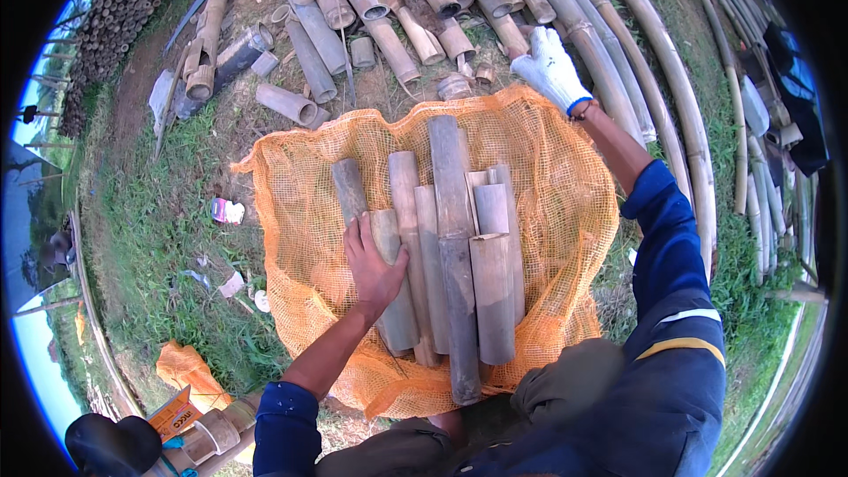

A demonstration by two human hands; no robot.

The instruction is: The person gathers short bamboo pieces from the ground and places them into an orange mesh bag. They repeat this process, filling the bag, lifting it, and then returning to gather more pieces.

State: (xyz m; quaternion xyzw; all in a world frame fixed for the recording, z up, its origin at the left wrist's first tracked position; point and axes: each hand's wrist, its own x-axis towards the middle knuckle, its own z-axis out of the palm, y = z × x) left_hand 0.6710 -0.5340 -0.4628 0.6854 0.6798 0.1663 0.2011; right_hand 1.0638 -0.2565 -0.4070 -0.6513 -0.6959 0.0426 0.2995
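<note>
An orange mesh sack lies spread on the ground before me. Cut bamboo pieces rest lengthwise on it, side by side and partly stacked. My bare left hand lies on a short bamboo piece at the left of this stack, fingers stretched and thumb apart. At the far right, beyond the sack's edge, my right hand wears a white knit glove with a blue cuff. Its fingers close on the near end of a bamboo piece in the far pile; the fingertips are partly hidden.
More cut bamboo lies scattered beyond the sack. Long bamboo poles run along the right. A hand saw is at the far left. Near the lower left are an orange bundle and a dark rounded object.
</note>
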